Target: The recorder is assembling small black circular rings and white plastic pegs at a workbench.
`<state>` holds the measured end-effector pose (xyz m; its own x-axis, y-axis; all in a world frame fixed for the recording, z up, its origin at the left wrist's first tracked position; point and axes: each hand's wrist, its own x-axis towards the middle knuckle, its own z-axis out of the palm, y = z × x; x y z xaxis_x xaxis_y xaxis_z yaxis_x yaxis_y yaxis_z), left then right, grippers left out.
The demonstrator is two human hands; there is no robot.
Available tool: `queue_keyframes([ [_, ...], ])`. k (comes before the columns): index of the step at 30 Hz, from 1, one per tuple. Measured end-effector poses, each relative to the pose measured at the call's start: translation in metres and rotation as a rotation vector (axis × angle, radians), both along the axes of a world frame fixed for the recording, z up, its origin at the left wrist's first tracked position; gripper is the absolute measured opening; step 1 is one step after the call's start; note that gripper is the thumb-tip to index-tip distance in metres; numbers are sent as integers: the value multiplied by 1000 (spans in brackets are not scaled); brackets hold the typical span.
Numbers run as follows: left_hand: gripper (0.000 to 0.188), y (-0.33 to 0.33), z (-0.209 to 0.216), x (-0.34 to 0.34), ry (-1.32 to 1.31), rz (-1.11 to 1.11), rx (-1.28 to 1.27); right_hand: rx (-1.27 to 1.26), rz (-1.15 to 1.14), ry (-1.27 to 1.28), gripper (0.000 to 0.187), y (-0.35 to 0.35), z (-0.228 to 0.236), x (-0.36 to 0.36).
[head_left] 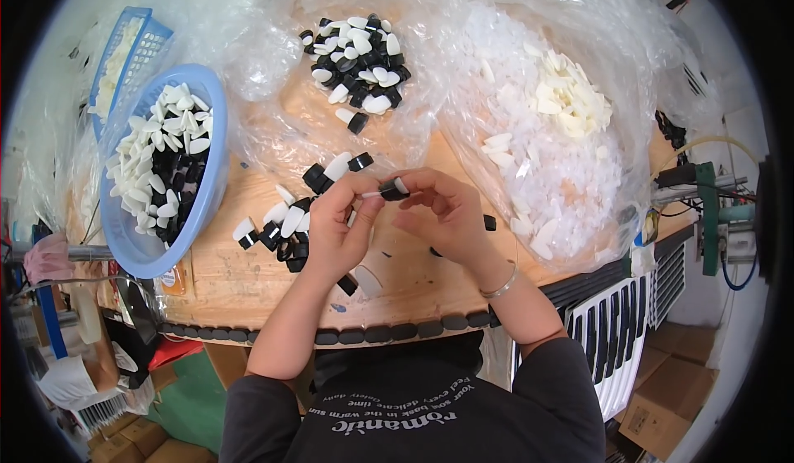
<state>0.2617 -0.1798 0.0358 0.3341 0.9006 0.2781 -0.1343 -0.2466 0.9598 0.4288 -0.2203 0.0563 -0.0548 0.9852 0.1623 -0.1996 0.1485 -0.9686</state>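
Over the middle of the wooden table (413, 285), both hands meet at a small black cap-like piece with a white oval part (394, 188). My right hand (442, 211) pinches this piece between thumb and fingers. At its left side, my left hand (343, 219) is closed in a pinch on a thin pale piece, mostly hidden by the fingertips. Beside and below my left hand lies a loose group of black caps and white oval pieces (289, 221). A white oval piece with black caps (337, 166) rests just beyond it.
A blue plastic basin (217, 178) with white and black pieces stands at the left, a blue basket (153, 37) behind it. A pile of black-and-white pieces (357, 58) lies on plastic sheeting at the back. Translucent and cream pieces (571, 99) fill the right. Black pieces (397, 331) line the front edge.
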Motion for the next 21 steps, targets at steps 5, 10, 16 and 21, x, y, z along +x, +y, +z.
queue_keyframes([
  [5, 9, -4, -3, 2, 30, -52, 91, 65, -102, 30, 22, -5, -11, -4],
  [10, 11, -17, 1, 10, -249, -42, -207, 76, -200, 119, 21, -8, -4, -15],
  [16, 16, -5, -3, 6, -29, -26, 58, 552, -305, -581, 26, -2, 6, -4],
  [21, 20, -4, -5, 7, 26, -8, 135, 601, -364, -624, 25, -5, 7, -7],
])
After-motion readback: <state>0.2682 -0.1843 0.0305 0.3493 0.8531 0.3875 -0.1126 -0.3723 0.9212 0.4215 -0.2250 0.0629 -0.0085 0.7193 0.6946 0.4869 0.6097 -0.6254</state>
